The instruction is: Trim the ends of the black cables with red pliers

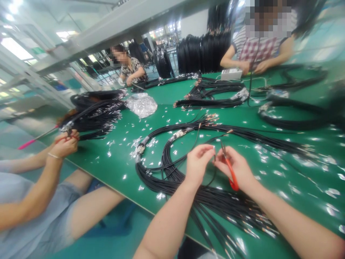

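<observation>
Where both hands meet at lower centre of frame, a single black cable point(215, 172) is held just above the counter point(296, 169); left hand point(198, 162) fingers pinched closed on its end; right hand point(238, 167) fingers wrapped closed round the red-handled cutters point(231, 174), tip at the cable end, exact contact too blurred to tell; beneath the hands, a large cable bundle point(185, 185) lies coiled on the green surface; silver scraps point(138, 142) scattered around it; clear bag point(141, 104) of silver pieces at upper centre-left; co-worker's hands point(66, 144) at left edge, beside a second bundle point(94, 111); two more people seated at the far side, upper frame.
</observation>
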